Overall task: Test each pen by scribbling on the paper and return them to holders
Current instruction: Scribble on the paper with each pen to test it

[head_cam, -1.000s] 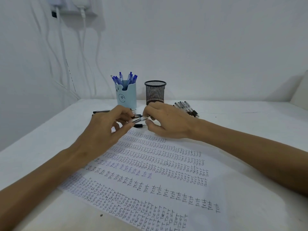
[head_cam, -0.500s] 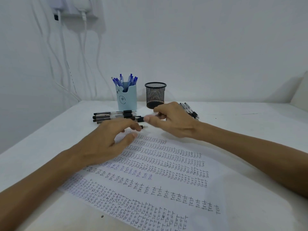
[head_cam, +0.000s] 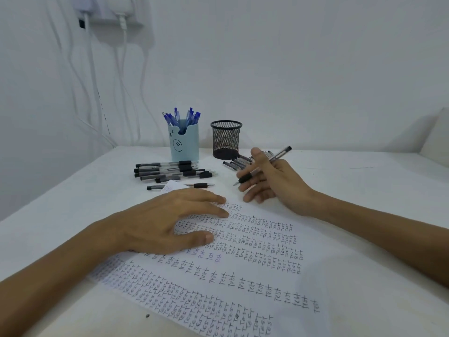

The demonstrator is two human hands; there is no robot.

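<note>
**Above the paper, a pen comes free**

On the head view, the right hand (head_cam: 272, 181) has drawn away from the left, fingers curled round a black pen (head_cam: 252, 173) whose tip hangs just beyond the paper (head_cam: 243, 276). The left hand (head_cam: 170, 222) has let go and lies flat on the sheet. Scribbling looks next.

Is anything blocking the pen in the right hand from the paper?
Nothing visible does. The right hand holds the pen with its tip near the paper's far edge; the left hand rests on the paper beside it.
</note>
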